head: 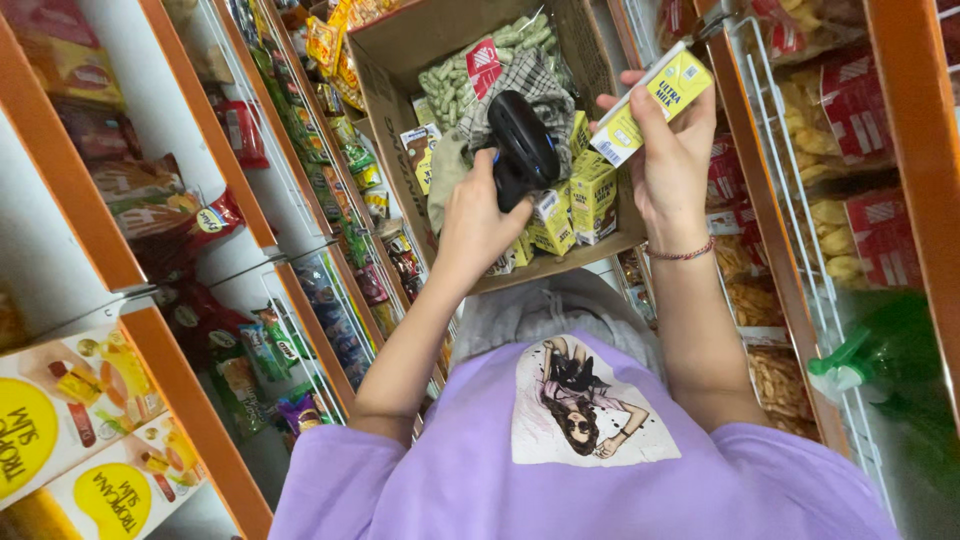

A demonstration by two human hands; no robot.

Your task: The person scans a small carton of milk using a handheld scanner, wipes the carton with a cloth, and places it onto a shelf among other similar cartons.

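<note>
Purple shirt (480,470) | left hand (478,225) fingers clamped on black scanner (522,148), aimed over cardboard box (400,60) | right hand (672,165) fingers pinching yellow carton (652,103), tilted toward scanner.

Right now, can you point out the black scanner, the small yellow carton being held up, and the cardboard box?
Black scanner (522,145), head view: on its rounded top.
Small yellow carton (655,100), head view: on its front face.
Cardboard box (395,130), head view: on its bare left wall.
</note>
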